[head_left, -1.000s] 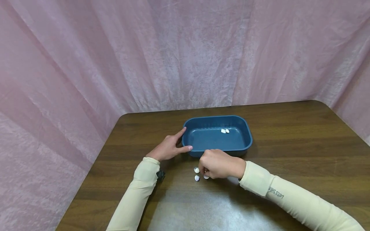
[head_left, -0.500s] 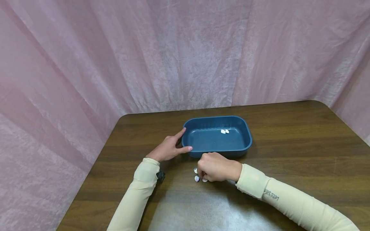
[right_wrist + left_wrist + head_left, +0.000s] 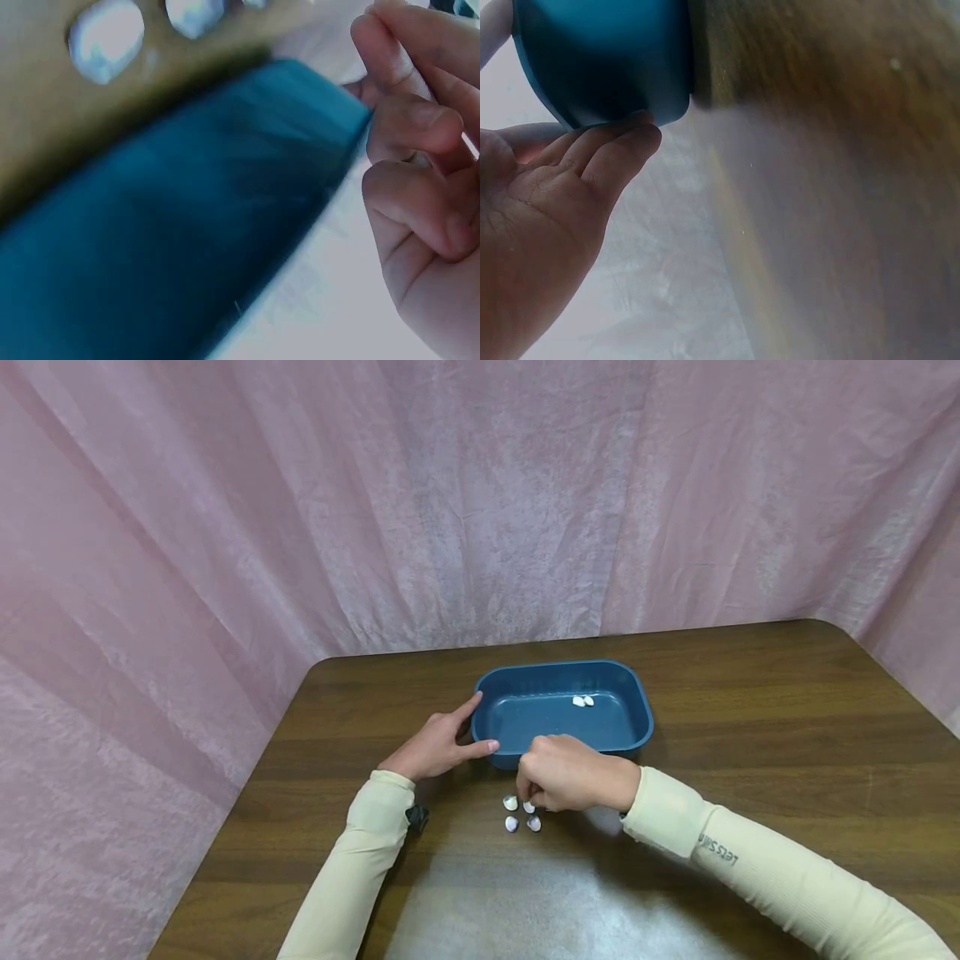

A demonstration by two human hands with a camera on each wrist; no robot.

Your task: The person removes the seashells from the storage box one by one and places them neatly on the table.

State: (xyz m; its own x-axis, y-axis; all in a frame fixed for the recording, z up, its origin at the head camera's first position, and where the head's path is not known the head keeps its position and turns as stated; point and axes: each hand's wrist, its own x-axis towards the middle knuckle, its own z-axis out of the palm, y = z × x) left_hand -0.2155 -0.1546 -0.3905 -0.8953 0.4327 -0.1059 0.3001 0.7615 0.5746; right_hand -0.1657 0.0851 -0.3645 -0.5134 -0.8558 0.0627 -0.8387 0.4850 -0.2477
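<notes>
A blue plastic tray stands on the table. My left hand rests against its left end, thumb and fingers spread along the rim; the left wrist view shows these fingers nearly straight against the tray wall. In front of the tray, my right hand is bent down with curled fingers, tips right at a small white seashell. I cannot tell whether they pinch it. Other shells lie beside it, a left one and a near one. The right wrist view shows a shell near the tray wall.
Two white shells lie inside the tray towards its right back. The brown wooden table reaches back to a pink curtain. A small black object sits at the left wrist.
My right hand dips slightly towards me, then lifts back away from the near shell, uncovering it and the shell behind. My left hand and the tray stay in place.
</notes>
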